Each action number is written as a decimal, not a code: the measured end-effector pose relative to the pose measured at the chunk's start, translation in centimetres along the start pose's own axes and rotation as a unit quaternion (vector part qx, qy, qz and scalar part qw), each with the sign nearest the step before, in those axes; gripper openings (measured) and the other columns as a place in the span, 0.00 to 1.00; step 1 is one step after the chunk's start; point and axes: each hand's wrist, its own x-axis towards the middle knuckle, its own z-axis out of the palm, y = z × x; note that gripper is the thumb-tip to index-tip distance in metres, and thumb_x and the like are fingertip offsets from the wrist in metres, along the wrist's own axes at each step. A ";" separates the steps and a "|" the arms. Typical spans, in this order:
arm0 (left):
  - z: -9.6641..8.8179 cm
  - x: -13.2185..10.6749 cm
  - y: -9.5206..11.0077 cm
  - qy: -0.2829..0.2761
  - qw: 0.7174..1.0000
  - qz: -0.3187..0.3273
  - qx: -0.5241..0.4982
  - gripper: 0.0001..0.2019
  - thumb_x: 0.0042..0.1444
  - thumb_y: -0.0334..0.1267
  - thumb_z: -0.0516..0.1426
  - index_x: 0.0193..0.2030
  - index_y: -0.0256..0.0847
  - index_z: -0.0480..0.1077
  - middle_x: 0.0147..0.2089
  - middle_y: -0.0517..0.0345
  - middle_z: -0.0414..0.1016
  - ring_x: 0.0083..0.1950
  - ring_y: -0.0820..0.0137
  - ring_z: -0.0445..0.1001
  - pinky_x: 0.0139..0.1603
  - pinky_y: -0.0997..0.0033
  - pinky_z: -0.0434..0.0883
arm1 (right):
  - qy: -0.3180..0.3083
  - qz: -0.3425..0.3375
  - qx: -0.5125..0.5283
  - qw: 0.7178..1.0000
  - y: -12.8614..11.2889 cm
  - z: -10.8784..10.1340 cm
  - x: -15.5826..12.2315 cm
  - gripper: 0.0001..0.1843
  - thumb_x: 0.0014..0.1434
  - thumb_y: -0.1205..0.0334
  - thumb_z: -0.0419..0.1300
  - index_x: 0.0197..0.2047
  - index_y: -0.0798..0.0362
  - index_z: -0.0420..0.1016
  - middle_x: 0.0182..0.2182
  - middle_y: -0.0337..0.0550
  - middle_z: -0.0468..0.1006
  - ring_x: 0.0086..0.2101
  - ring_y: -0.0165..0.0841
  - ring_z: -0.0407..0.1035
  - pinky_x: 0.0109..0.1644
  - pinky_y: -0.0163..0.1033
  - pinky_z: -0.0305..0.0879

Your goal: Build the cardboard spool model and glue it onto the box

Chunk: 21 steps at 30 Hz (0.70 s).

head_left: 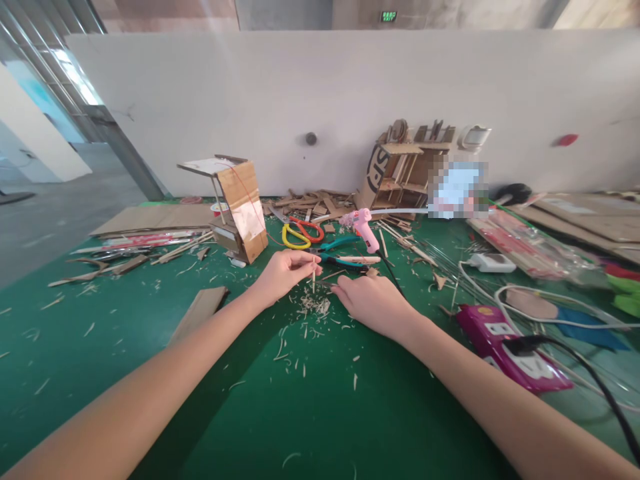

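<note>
My left hand (pixel 289 271) pinches a short thin wooden stick (pixel 314 279), held nearly upright over the table. Close by on the right, my right hand (pixel 367 298) is closed round something mostly hidden. A small dark, thin tip (pixel 325 283), like a blade, pokes out of it toward the stick. Below both hands lies a little heap of pale wood shavings (pixel 316 305). Just beyond my fingers are pliers with teal and black handles (pixel 345 264) and scissors with yellow and red handles (pixel 296 237).
A pink glue gun (pixel 365 230) stands behind my right hand. To the left is a cardboard structure (pixel 243 210); a cardboard shelf (pixel 395 170) stands farther back. A magenta power strip (pixel 510 347) with cables lies right. Cardboard scraps (pixel 320 202) line the white partition (pixel 225 113).
</note>
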 end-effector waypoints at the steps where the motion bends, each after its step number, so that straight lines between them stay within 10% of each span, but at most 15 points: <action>1: 0.0 0.0 0.1 0.000 1.000 -0.002 -0.003 0.12 0.57 0.40 0.59 0.44 0.36 0.76 0.39 0.52 0.81 0.40 0.69 0.79 0.47 0.67 0.75 | 0.003 0.007 -0.001 1.000 0.0 0.1 0.0 0.23 0.70 0.54 0.39 0.43 0.54 0.73 0.27 0.49 0.80 0.31 0.45 0.77 0.32 0.40 0.63; 21: 0.1 -0.1 0.4 -0.015 1.000 0.000 0.007 0.11 0.58 0.39 0.57 0.44 0.36 0.75 0.38 0.52 0.82 0.39 0.70 0.79 0.46 0.67 0.76 | 0.016 0.011 -0.016 1.000 -0.5 0.7 0.2 0.23 0.70 0.55 0.39 0.43 0.54 0.72 0.27 0.52 0.80 0.30 0.44 0.77 0.30 0.39 0.62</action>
